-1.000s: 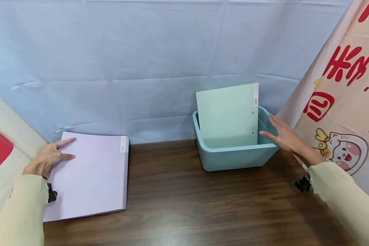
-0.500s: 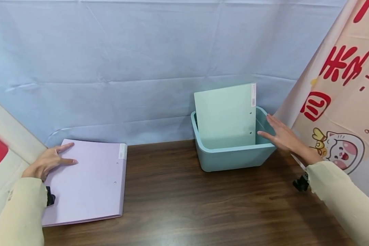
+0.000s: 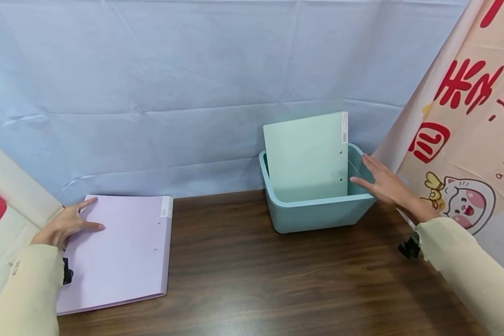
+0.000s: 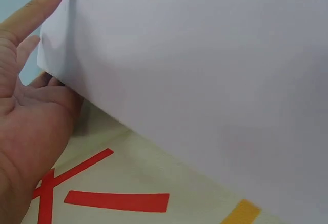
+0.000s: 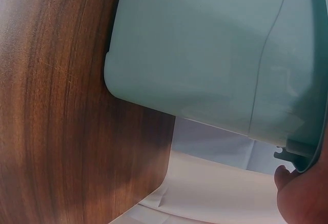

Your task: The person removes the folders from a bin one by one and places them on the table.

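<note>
Lilac binder [image 3: 117,249]: lies flat at the left end of the wooden table [image 3: 277,280], its left edge overhanging onto a cream cloth (red print).
Left hand [image 3: 69,224]: fingers straight and slightly spread, resting on the binder's far left corner.
Handling: judged stiff, light, smooth-faced; best taken by the overhanging left edge or the spine.
Right hand [image 3: 386,186]: fingers straight, close together, touching the right rim of the teal bin [image 3: 319,214].
Mint binder [image 3: 306,156]: upright inside the bin.
</note>
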`<state>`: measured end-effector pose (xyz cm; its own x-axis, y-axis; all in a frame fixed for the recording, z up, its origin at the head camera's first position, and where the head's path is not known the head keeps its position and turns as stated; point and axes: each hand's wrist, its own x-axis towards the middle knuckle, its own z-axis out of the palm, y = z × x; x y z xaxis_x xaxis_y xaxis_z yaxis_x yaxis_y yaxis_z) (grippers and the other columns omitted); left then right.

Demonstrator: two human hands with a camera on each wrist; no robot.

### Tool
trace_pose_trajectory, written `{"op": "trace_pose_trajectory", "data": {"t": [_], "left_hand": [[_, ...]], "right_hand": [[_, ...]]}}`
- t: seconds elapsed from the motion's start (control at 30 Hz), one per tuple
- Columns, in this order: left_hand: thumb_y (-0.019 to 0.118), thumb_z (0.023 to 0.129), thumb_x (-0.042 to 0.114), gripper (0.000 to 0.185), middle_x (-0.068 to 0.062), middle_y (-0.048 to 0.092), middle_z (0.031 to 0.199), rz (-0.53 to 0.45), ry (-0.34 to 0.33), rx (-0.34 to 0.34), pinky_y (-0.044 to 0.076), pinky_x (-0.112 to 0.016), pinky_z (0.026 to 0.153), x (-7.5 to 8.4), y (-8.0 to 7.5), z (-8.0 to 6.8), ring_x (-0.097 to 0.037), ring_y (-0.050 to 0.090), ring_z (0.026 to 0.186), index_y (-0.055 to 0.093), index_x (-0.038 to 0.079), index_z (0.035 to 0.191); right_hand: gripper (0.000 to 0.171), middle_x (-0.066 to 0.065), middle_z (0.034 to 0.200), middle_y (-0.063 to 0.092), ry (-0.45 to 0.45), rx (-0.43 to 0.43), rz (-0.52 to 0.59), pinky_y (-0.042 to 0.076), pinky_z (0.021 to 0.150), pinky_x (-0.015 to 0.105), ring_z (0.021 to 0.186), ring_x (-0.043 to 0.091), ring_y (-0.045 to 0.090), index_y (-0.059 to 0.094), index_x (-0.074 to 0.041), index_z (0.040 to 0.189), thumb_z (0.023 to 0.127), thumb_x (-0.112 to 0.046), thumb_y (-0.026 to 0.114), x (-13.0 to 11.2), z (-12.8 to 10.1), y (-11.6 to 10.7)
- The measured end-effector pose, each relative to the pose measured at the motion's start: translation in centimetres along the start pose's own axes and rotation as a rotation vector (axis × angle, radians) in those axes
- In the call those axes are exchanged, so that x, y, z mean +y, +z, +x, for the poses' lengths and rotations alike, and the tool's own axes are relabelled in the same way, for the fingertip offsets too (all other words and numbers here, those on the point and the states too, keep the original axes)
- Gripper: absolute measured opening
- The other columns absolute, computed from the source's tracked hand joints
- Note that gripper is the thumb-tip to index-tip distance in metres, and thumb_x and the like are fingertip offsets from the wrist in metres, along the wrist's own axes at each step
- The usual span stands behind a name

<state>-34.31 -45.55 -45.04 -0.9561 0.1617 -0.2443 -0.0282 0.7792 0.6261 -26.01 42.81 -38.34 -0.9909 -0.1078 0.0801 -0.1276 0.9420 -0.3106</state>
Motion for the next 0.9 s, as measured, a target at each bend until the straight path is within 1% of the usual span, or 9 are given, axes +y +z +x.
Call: {"op": "trace_pose_trajectory", "data": {"t": [0.07,0.13,0.2,0.3,0.37,0.47,0.6,0.67,0.9], "left_hand": [[0.095,0.078,0.036,0.129,-0.044,-0.015,0.162,0.007,-0.001,0.004,0.005,-0.083,0.115,-0.02,0.1,-0.05,-0.069,-0.008,0.148,0.009,0.004,0.168],[0.093,0.08,0.037,0.127,-0.046,-0.01,0.162,0.041,0.006,0.013,0.009,-0.084,0.114,-0.04,0.21,-0.14,-0.071,-0.004,0.147,0.009,0.002,0.168],[0.091,0.083,0.034,0.124,-0.048,-0.006,0.161,0.042,0.019,0.01,0.012,-0.084,0.114,-0.08,0.34,-0.25,-0.072,0.0,0.146,0.007,0.0,0.167],[0.087,0.089,0.028,0.118,-0.051,0.003,0.159,0.012,0.039,-0.005,0.017,-0.082,0.114,-0.23,0.54,-0.41,-0.072,0.007,0.146,0.004,-0.003,0.166],[0.085,0.091,0.024,0.116,-0.052,0.005,0.158,-0.026,0.04,-0.019,0.019,-0.081,0.115,-0.31,0.63,-0.45,-0.071,0.01,0.146,0.001,-0.003,0.166],[0.083,0.094,0.027,0.113,-0.053,0.01,0.158,-0.024,0.037,-0.015,0.024,-0.079,0.114,-0.38,0.7,-0.51,-0.068,0.017,0.146,0.001,-0.003,0.167],[0.079,0.098,0.029,0.109,-0.053,0.011,0.158,-0.04,0.043,-0.019,0.027,-0.079,0.113,-0.14,0.64,-0.68,-0.068,0.02,0.144,0.0,-0.003,0.167],[0.077,0.099,0.03,0.108,-0.051,0.01,0.159,-0.047,0.04,-0.022,0.026,-0.079,0.114,-0.03,0.64,-0.69,-0.067,0.019,0.146,-0.001,-0.002,0.167],[0.076,0.1,0.036,0.107,-0.045,0.013,0.164,-0.06,0.046,-0.008,0.025,-0.079,0.114,0.34,1.03,-0.63,-0.064,0.02,0.149,0.001,0.002,0.169]], "right_hand": [[0.097,0.033,0.172,0.008,-0.001,0.004,-0.001,0.015,0.12,0.078,0.157,0.056,0.011,0.007,0.006,0.167,0.107,-0.056,0.052,-0.01,-0.03,0.03],[0.097,0.033,0.172,0.008,-0.003,0.008,-0.003,0.016,0.12,0.078,0.157,0.056,0.012,0.007,0.006,0.166,0.107,-0.056,0.052,0.01,-0.06,0.04],[0.097,0.033,0.172,0.008,-0.004,0.011,-0.002,0.016,0.119,0.078,0.157,0.056,0.012,0.007,0.006,0.166,0.107,-0.055,0.053,0.0,-0.1,0.05],[0.097,0.033,0.172,0.008,-0.005,0.012,0.002,0.016,0.119,0.079,0.157,0.056,0.012,0.007,0.006,0.167,0.107,-0.056,0.053,-0.03,-0.12,0.05],[0.097,0.033,0.172,0.008,-0.006,0.013,0.004,0.016,0.119,0.079,0.157,0.056,0.012,0.007,0.006,0.167,0.107,-0.055,0.053,-0.04,-0.13,0.04],[0.097,0.033,0.172,0.008,-0.01,0.014,0.005,0.016,0.119,0.079,0.157,0.056,0.012,0.007,0.006,0.166,0.107,-0.055,0.052,-0.05,-0.15,-0.01],[0.096,0.033,0.172,0.008,-0.012,0.018,0.004,0.015,0.119,0.078,0.157,0.056,0.012,0.008,0.006,0.166,0.107,-0.055,0.053,-0.06,-0.18,-0.05],[0.097,0.033,0.172,0.008,-0.011,0.019,0.006,0.015,0.12,0.078,0.157,0.056,0.012,0.007,0.006,0.167,0.107,-0.055,0.053,-0.12,-0.24,-0.06],[0.097,0.032,0.172,0.006,-0.01,0.01,0.009,0.015,0.12,0.078,0.157,0.055,0.01,0.006,0.006,0.167,0.107,-0.055,0.052,-0.18,-0.2,-0.03]]}}
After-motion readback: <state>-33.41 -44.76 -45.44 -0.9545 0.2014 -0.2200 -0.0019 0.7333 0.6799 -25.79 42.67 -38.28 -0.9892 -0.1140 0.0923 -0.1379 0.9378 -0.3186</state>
